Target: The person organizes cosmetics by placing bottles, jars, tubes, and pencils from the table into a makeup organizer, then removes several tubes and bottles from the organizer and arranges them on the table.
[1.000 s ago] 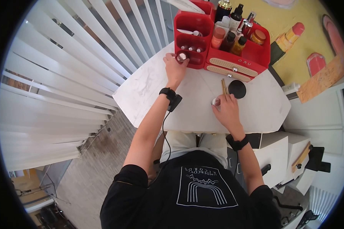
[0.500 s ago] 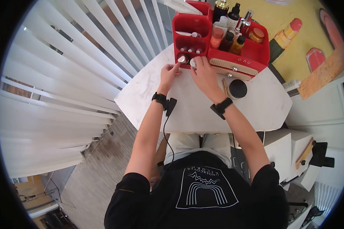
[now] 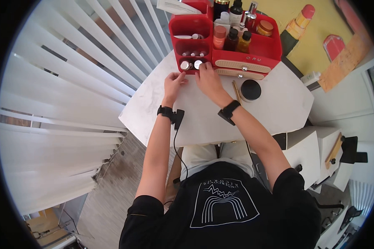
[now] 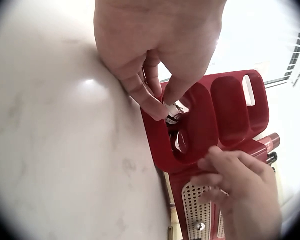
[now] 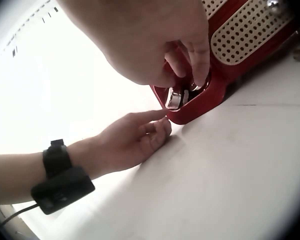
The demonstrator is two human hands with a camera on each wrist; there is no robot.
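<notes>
In the head view, a silver-white lid (image 3: pixel 185 65) and a white round lid (image 3: pixel 198 64) show side by side in the lowest compartment of the red organizer (image 3: pixel 190 20). My left hand (image 3: pixel 173 86) is at that compartment's front edge, its fingers bent loosely with nothing visible in them. My right hand (image 3: pixel 210 83) has its fingertips beside the white lid; contact is unclear. The left wrist view shows the left hand (image 4: pixel 157 45) over the rim and the right hand (image 4: pixel 240 185) loosely spread. In the right wrist view, the right hand (image 5: pixel 160 40) reaches over the compartment, the left hand (image 5: pixel 130 142) below it.
Bottles and a jar (image 3: pixel 264 28) stand in the organizer's right section, above woven-front drawers (image 3: pixel 232 66). A black-lidded jar (image 3: pixel 250 90) and a thin gold stick (image 3: pixel 236 91) are on the white table (image 3: pixel 220 124). White blinds (image 3: pixel 70 83) hang at the left.
My right hand has gone from beside the black-lidded jar to the organizer, and the white-lidded item is now in the lowest compartment. My left hand has drawn back from the silver-white lid to the front edge.
</notes>
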